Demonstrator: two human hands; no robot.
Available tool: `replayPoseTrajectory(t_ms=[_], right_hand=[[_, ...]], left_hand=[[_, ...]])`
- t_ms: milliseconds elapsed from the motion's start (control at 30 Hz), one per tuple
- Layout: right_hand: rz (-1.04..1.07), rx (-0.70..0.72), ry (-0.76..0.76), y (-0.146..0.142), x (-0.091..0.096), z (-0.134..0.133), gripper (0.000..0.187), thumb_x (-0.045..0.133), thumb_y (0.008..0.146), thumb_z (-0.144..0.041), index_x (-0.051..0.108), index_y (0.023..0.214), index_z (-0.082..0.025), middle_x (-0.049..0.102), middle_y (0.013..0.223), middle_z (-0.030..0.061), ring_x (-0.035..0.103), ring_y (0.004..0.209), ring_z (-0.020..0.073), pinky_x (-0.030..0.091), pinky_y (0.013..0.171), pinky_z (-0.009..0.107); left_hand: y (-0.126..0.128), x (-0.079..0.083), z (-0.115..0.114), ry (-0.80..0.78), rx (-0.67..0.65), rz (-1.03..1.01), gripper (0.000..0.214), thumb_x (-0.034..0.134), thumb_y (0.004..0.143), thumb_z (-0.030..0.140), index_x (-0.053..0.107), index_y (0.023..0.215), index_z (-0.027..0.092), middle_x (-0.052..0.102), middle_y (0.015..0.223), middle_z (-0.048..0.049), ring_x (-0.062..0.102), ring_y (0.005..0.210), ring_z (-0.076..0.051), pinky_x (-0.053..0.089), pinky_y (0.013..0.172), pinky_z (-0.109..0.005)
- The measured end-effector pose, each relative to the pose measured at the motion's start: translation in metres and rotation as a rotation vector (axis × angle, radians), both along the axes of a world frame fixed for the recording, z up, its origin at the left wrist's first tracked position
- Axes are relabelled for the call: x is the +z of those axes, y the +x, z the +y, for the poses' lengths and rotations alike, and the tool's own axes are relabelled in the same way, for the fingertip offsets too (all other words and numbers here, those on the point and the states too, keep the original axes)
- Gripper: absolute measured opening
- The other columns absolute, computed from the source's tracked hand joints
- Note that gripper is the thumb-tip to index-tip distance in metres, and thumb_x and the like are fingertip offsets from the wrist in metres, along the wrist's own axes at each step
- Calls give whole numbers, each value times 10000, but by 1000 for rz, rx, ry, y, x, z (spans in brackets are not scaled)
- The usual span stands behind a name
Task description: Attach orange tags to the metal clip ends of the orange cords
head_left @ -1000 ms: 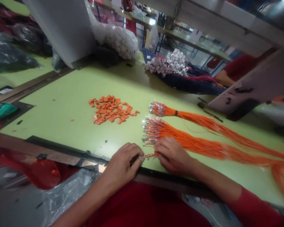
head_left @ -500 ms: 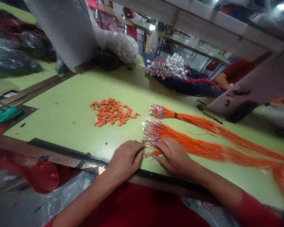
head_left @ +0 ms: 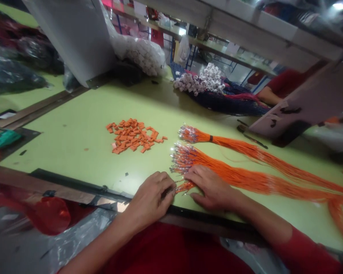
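Both of my hands rest at the near edge of a green table [head_left: 82, 114]. My left hand [head_left: 152, 198] is curled, its fingertips pinched on something small and dark that I cannot make out. My right hand [head_left: 210, 188] lies on a few orange wires [head_left: 185, 186] pulled from a loose bundle of orange wires [head_left: 246, 177]; its fingers are pressed down on them. The wire tips point at my left fingertips and almost touch them. A second, tied bundle of orange wires [head_left: 231, 142] lies just behind. A pile of small orange connector housings [head_left: 133, 135] sits to the left.
A heap of dark blue wires with white connectors [head_left: 208, 82] lies at the far side. A clear bag of white parts [head_left: 144, 53] leans beside a grey upright panel [head_left: 74, 34]. Another person in a red sleeve [head_left: 286, 82] is at the far right. A slanted board [head_left: 303, 106] stands right.
My left hand has curled tighter and slid slightly back toward the table edge. The few wires under my right hand stay put, and the view has shifted a little.
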State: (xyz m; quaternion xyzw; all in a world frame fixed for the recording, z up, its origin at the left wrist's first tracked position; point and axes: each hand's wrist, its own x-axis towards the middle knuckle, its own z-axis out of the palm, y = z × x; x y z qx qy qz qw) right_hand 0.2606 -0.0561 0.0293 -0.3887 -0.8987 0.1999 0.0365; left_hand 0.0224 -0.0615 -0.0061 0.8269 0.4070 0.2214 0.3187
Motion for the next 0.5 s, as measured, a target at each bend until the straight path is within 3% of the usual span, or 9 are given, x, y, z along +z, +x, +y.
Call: replayPoseTrajectory(t_ms=[100,200,300,500], right_hand=[[-17,55,-56,2,8,3,464,632,787,-189,521,1236,-145,512,1217,144,457,1079,271,429,943,432],[-77,87,-45,-3,13,4,353,614,747,-154,560,1096,-139,533,1178,139,462,1041,261,425,912,408],[-170,106,-5,-10,14,1,261,564,718,-125,567,978,-153,569,1036,114,465,909,240,415,799,373],[-214,99,138,-15,4,-3,103,501,777,-127,563,846,-172,560,871,79,424,787,211,330,695,335]], left_hand=[[0,1,-4,-7,-40,-3,80,598,869,245,603,937,204,603,934,-56,551,886,-239,458,806,-397],[2,0,-9,10,-41,1,41,544,895,209,582,909,204,600,920,-59,550,878,-236,456,787,-387],[4,-4,-12,34,-16,4,139,447,937,177,572,879,200,595,848,-55,549,821,-224,451,744,-374],[4,-6,-16,-53,35,-117,118,479,930,214,582,871,212,611,804,-25,572,777,-193,457,703,-335]])
